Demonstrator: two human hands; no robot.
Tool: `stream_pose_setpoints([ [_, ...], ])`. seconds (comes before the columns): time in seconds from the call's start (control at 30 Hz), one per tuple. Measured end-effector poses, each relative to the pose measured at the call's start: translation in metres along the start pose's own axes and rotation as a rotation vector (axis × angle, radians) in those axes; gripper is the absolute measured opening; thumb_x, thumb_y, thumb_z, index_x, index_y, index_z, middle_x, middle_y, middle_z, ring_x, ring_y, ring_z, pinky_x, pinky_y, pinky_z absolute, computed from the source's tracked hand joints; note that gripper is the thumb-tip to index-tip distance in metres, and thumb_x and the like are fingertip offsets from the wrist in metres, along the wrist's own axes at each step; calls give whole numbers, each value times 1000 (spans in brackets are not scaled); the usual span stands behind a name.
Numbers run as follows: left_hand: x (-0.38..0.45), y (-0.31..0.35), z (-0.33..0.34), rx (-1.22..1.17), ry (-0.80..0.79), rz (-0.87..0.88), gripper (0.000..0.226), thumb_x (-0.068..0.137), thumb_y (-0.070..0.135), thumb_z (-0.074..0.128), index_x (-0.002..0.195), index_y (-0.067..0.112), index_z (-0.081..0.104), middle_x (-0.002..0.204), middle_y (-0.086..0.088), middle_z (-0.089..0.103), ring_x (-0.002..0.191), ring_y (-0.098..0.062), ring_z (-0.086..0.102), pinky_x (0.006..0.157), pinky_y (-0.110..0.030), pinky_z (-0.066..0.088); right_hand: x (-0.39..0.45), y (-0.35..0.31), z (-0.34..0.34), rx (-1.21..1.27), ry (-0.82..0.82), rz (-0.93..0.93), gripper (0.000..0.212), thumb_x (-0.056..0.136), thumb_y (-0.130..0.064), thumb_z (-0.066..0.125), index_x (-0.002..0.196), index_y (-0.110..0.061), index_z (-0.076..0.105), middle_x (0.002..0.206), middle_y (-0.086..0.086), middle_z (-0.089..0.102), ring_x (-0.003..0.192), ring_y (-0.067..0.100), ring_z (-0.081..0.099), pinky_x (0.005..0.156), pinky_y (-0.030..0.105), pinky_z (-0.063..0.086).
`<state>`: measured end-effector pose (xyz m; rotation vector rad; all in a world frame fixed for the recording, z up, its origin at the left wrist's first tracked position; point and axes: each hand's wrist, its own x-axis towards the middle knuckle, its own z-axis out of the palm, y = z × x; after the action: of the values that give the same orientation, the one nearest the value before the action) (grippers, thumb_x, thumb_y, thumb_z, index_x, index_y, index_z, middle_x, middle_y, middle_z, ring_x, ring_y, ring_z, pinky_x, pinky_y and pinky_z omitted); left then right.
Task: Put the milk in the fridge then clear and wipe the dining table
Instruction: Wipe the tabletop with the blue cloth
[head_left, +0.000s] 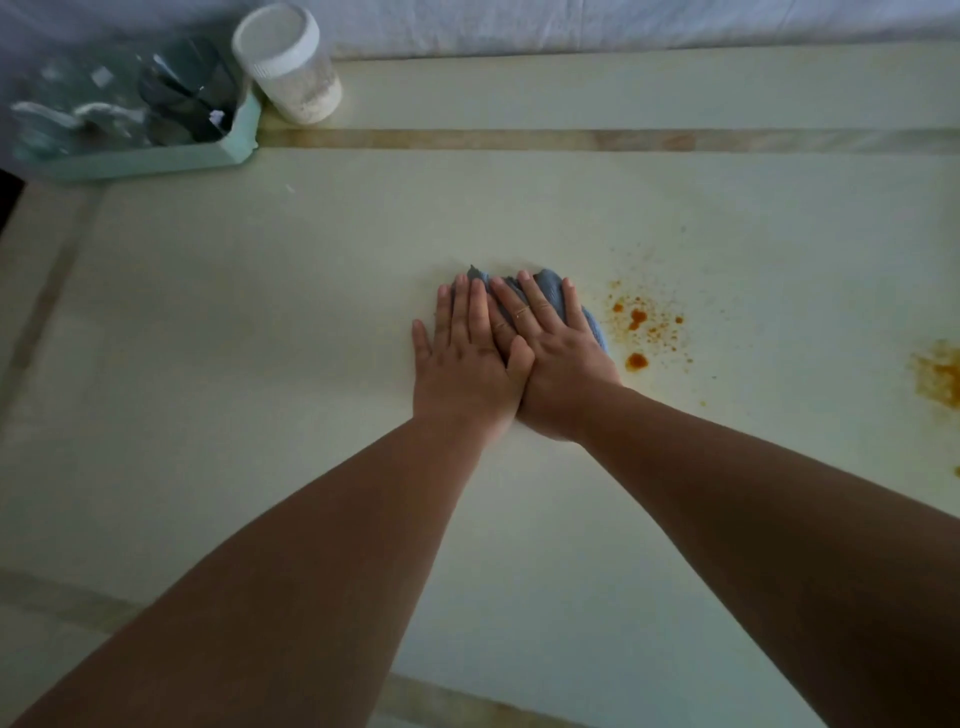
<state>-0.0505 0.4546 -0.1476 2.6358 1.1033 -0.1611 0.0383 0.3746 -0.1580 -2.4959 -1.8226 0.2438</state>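
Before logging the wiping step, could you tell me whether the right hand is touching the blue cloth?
Touching. The head view shows the right hand pressed flat on the blue cloth, its fingers lying straight across it.

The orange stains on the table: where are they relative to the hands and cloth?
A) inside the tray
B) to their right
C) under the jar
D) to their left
B: the orange stains speckle the table right of the blue cloth pressed under both hands.
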Motion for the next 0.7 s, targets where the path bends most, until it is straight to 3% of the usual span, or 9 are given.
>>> stream_pose_setpoints([
  [0.17, 38, -1, -9, -3, -8, 34, 86, 79, 55, -1, 156, 17, -9, 164, 2, -12, 150, -12, -14, 122, -46, -4, 32, 14, -3, -9, 7, 35, 80, 95, -53, 24, 156, -16, -13, 165, 4, -14, 151, 28, -15, 119, 58, -7],
  [0.37, 79, -1, -18, -1, -11, 62, 73, 96, 46, 21, 156, 18, -8, 165, 3, -11, 150, -12, -14, 122, -46, -6, 64, 29, -8, -4, 22, 85, 80, 95, -53, 24, 156, -17, -14, 165, 3, -15, 151, 27, -15, 120, 56, -5],
  [0.7, 106, 1, -26, 34, -47, 93, 73, 95, 48, 18, 156, 18, -8, 164, 2, -12, 150, -12, -15, 122, -46, -5, 84, 38, -9, -26, 14, 132, 82, 96, -53, 29, 156, -17, -13, 164, 4, -16, 151, 27, -16, 119, 56, -7],
])
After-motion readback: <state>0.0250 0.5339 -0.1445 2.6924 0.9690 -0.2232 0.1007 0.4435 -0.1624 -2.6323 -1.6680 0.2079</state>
